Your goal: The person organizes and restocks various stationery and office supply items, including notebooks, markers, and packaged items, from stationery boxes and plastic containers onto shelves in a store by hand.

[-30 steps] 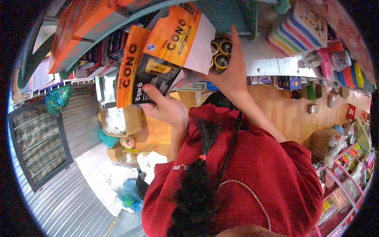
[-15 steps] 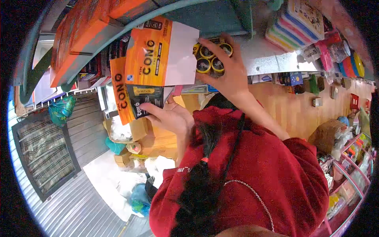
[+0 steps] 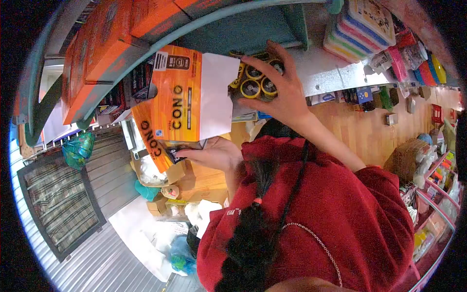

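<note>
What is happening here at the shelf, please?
A person in a red top stands at a teal shelf in a small shop. The left hand supports an open orange box printed CONO from below, its white flap folded out. The right hand reaches up and grips a cluster of black and yellow batteries beside the box's open end, right under the shelf. More orange boxes lie on the shelf above.

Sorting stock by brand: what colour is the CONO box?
Orange with black lettering, CONO box, head view.
</note>
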Demonstrator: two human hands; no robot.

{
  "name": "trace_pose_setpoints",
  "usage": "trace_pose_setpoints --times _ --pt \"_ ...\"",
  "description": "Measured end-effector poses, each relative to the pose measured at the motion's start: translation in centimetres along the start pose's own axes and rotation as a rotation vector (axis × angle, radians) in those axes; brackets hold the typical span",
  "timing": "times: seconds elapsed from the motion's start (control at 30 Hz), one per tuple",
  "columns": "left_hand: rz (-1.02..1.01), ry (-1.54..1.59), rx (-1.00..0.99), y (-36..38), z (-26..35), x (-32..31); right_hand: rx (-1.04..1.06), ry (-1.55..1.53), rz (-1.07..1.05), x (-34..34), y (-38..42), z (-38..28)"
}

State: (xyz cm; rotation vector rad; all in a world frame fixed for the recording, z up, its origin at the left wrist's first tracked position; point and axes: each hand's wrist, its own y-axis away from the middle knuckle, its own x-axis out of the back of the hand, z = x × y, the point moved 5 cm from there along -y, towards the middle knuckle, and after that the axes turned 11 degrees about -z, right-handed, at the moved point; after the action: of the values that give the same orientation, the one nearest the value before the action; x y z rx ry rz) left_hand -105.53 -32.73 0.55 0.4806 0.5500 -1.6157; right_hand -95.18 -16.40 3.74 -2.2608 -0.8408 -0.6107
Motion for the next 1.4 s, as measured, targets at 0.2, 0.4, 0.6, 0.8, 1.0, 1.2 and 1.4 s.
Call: trace_pose_setpoints --times 0.2,0.4,0.6,0.8,1.0,1.2,1.4 --pt "-0.046 0.003 0.108 -0.5 0.4 0.3 0.098 0.154 -0.008 0.4 -0.3 -0.9" --pt "-0.006 0.081 0.143 -1.2 -0.3 3.0 0.165 0.245 -0.016 0.3 -0.4 -0.9" --pt "0.009 0.306 0.198 -1.5 -0.7 3.7 0.176 0.261 -0.009 0.4 -0.2 -0.8" --pt "0.004 0.201 0.161 -1.4 -0.6 4.3 0.176 0.179 0.006 0.6 0.1 -0.1" --pt "-0.184 0.323 0.091 -1.4 0.1 4.6 0.203 0.097 0.081 1.0 0.9 0.5" --pt "0.025 0.213 -0.038 0.7 3.8 6.9 0.35 -0.001 0.244 4.0 3.3 1.7" --pt "-0.085 0.044 -0.055 4.9 8.0 7.6 0.664 -0.349 0.078 7.9 3.1 -1.6"
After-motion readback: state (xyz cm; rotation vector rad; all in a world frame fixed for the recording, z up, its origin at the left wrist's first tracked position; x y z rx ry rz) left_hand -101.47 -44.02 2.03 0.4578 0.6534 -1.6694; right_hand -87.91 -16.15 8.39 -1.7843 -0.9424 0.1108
